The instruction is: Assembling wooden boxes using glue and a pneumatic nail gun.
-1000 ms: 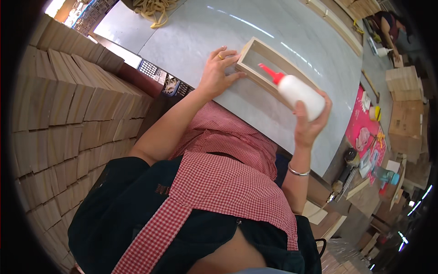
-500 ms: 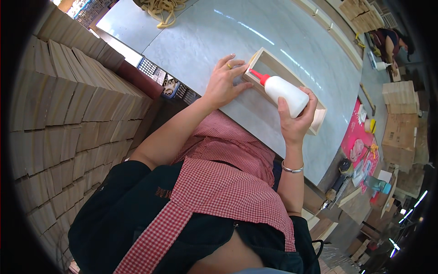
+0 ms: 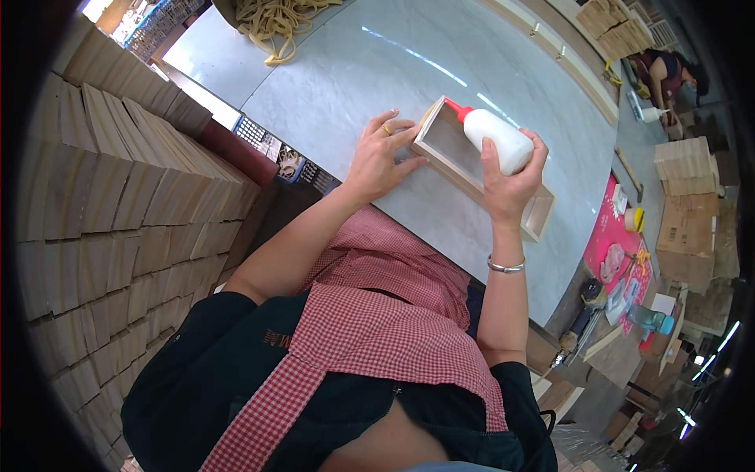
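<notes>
An open, shallow wooden box point(image 3: 456, 178) lies aslant on the grey marbled table. My right hand point(image 3: 510, 185) is closed around a white squeeze bottle point(image 3: 497, 138), held tilted above the box. Its red nozzle point(image 3: 458, 108) points left, its tip at the rim of the box's left end. Fingers apart, my left hand point(image 3: 381, 160) is at that same end, with the index finger against the end wall and the thumb close to the near corner. Part of the box's far wall is hidden behind the bottle.
Yellowish bands point(image 3: 277, 27) lie at the table's far left. Stacked wooden boards point(image 3: 102, 165) rise on my left. Long wooden strips point(image 3: 562, 55) line the far edge. On the right are a hammer point(image 3: 631, 175), a yellow tape roll point(image 3: 634, 219) and a co-worker point(image 3: 664, 79).
The red nozzle tip has moved from the near left corner along the box's end rim toward its far side. The box and my left hand have shifted slightly left and nearer.
</notes>
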`<state>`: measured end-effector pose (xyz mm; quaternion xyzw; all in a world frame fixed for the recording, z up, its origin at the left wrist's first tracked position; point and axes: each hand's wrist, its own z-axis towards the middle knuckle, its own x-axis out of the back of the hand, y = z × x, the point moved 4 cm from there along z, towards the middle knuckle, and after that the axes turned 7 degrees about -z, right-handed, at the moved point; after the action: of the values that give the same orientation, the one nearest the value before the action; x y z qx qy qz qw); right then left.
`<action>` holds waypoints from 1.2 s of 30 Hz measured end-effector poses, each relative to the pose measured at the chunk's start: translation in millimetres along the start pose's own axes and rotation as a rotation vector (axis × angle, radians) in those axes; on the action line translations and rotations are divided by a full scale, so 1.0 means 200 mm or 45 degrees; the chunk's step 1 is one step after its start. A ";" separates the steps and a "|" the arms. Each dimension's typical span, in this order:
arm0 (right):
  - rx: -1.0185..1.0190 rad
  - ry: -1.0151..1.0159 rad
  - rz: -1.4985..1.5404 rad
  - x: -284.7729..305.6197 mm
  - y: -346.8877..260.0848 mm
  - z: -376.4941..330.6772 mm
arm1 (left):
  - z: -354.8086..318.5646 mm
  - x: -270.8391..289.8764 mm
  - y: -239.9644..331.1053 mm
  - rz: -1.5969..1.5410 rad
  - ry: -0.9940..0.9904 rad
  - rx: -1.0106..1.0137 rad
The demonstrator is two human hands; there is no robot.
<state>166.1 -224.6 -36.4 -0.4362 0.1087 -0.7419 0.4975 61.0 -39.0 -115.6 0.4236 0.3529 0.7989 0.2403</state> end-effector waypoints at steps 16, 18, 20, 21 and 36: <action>-0.107 0.113 -0.204 0.35 0.13 -0.10 | 0.00 0.00 -0.03 0.012 -0.019 -0.025; -0.143 0.134 -0.240 0.42 0.16 -0.13 | 0.00 -0.01 -0.04 0.030 -0.014 -0.017; -0.178 0.156 -0.275 0.49 0.18 -0.15 | 0.00 -0.01 -0.04 0.048 -0.009 -0.009; -0.184 0.165 -0.285 0.52 0.19 -0.16 | 0.00 -0.01 -0.04 0.040 -0.018 -0.018; -0.265 0.326 -0.511 0.92 0.39 -0.32 | 0.01 0.00 -0.01 0.045 -0.025 -0.009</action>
<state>145.1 -433.2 -23.0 -0.4003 0.1578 -0.8598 0.2750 62.2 -36.4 -116.2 0.4368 0.3400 0.8001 0.2311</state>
